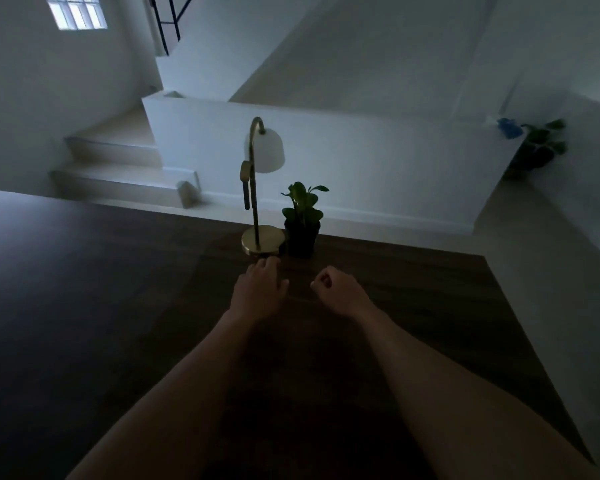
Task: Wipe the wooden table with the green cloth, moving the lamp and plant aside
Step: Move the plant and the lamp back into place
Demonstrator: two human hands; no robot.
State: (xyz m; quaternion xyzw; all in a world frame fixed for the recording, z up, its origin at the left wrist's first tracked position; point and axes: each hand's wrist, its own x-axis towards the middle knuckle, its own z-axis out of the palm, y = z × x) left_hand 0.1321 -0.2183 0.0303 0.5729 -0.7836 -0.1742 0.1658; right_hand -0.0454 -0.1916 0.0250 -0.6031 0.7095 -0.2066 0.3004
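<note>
Forearms in from bottom of frame over dark wooden counter (430,306). Left grip (260,289) released, fingers straight, tips right at lamp (260,241) base; contact unclear. Right grip (336,289) clenched, empty, just right of the left. Lamp mid-frame near counter's far edge, potted plant (302,216) just right of its base. Stairs (118,147) beyond, upper left.

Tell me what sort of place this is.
Probably a home, dimly lit: pale stairs behind, a small window high on the wall, and a wooden table carrying a lamp and a potted plant.
</note>
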